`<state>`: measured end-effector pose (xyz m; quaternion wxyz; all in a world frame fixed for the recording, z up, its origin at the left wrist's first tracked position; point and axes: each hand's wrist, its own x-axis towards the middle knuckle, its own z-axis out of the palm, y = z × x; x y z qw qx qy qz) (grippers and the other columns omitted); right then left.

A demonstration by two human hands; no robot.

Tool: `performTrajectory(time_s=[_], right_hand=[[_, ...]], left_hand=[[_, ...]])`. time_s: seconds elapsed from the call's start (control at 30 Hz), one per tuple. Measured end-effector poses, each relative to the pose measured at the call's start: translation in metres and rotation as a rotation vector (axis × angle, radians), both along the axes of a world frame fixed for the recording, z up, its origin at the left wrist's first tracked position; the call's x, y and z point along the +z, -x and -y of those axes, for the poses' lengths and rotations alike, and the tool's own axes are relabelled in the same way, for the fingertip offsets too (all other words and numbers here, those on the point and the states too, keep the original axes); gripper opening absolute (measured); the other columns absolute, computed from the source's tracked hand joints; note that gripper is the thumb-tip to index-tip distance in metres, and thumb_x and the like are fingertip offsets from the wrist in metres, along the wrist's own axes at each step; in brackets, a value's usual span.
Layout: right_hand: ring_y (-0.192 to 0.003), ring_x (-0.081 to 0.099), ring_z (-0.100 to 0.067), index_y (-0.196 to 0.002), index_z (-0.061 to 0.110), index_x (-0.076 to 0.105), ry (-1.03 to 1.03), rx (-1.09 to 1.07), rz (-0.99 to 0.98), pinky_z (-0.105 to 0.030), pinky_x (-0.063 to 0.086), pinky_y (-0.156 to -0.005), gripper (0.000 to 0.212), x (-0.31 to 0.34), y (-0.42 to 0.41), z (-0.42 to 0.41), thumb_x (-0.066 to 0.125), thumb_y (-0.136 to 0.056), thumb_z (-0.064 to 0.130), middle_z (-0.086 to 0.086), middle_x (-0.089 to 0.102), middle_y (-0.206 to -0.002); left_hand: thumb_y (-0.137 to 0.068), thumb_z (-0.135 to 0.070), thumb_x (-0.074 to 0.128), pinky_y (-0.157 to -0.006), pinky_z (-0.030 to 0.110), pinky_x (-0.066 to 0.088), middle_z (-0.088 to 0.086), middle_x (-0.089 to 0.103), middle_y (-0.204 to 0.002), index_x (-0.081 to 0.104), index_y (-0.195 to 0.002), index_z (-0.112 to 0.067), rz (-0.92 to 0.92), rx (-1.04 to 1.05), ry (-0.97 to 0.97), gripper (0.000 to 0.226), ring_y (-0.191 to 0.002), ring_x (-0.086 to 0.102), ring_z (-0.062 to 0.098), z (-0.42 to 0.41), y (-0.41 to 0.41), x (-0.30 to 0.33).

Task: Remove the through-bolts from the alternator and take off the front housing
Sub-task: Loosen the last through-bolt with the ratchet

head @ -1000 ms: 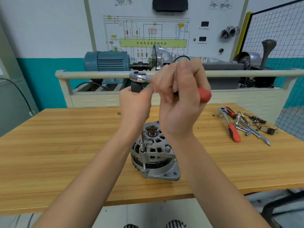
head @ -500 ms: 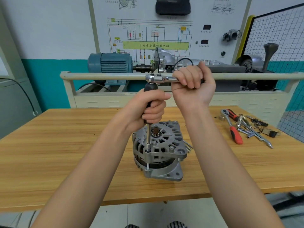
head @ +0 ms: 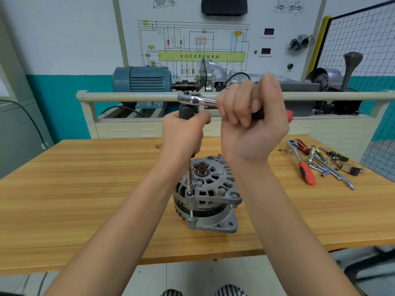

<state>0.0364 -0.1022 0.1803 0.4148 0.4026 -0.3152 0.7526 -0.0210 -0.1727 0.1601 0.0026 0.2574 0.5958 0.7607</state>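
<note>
Swung the ratchet [head: 197, 99] handle back toward me; right hand [head: 252, 122] wraps its grip, left hand [head: 183, 133] holds the extension bar [head: 189, 178] on the alternator [head: 206, 193] through-bolt.

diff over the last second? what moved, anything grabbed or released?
The ratchet handle swung: from pointing right with its red end showing, away toward the rail, now back to the right. The right hand kept its grip on the handle throughout. The left hand still holds the extension, seated on the same bolt. Nothing grabbed or released. The alternator and the spare tools stayed put.
</note>
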Motion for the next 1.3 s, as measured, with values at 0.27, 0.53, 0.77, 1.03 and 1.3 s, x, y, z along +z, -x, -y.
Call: performTrajectory(time_s=[0.27, 0.53, 0.77, 1.03, 1.3], right_hand=[[-0.035, 0.017, -0.010, -0.043, 0.014, 0.034, 0.388, 0.695, 0.290, -0.020, 0.022, -0.042, 0.044, 0.006, 0.028, -0.040, 0.041, -0.087, 0.015, 0.002, 0.027, -0.033], [-0.038, 0.029, -0.013, -0.048, 0.014, 0.041, 0.124, 0.142, 0.172, -0.028, 0.030, -0.047, 0.049, 0.002, 0.004, -0.014, 0.034, -0.096, 0.011, 0.003, 0.031, -0.038], [-0.041, 0.024, -0.016, -0.072, 0.019, 0.038, -0.147, -0.339, -0.064, -0.034, 0.020, -0.046, 0.024, -0.002, -0.003, 0.011, 0.038, -0.091, 0.003, -0.001, 0.028, -0.043], [-0.032, 0.028, -0.012, -0.043, 0.013, 0.037, 0.282, 0.587, 0.273, -0.023, 0.025, -0.043, 0.044, 0.006, 0.022, -0.038, 0.042, -0.087, 0.016, 0.003, 0.028, -0.034], [-0.035, 0.028, -0.012, -0.045, 0.014, 0.039, 0.303, 0.421, 0.254, -0.024, 0.030, -0.043, 0.047, 0.003, 0.015, -0.034, 0.038, -0.092, 0.014, 0.003, 0.029, -0.036]], left_hand=[[-0.076, -0.013, 0.060, -0.035, 0.015, 0.019, -0.005, 0.027, -0.033, 0.036, -0.044, -0.016, 0.001, -0.683, 0.149, 0.040, -0.026, 0.021, 0.007, 0.015, 0.012, 0.008], [-0.084, -0.002, 0.053, -0.037, 0.015, 0.017, -0.007, 0.023, -0.037, 0.028, -0.053, -0.019, 0.039, -0.095, 0.044, 0.043, -0.031, 0.016, 0.010, 0.001, 0.001, 0.004], [-0.080, 0.000, 0.054, -0.038, 0.017, 0.018, -0.004, 0.024, -0.044, 0.029, -0.056, -0.018, 0.013, 0.059, 0.012, 0.040, -0.036, 0.018, 0.012, -0.004, -0.003, 0.001], [-0.074, -0.017, 0.057, -0.039, 0.020, 0.026, -0.004, 0.031, -0.039, 0.044, -0.048, -0.017, 0.041, -0.586, 0.138, 0.030, -0.032, 0.025, 0.010, 0.020, 0.011, 0.011], [-0.083, -0.008, 0.056, -0.035, 0.014, 0.014, -0.008, 0.021, -0.034, 0.030, -0.040, -0.023, 0.058, -0.451, 0.135, 0.052, -0.028, 0.014, 0.007, 0.008, 0.010, 0.009]])
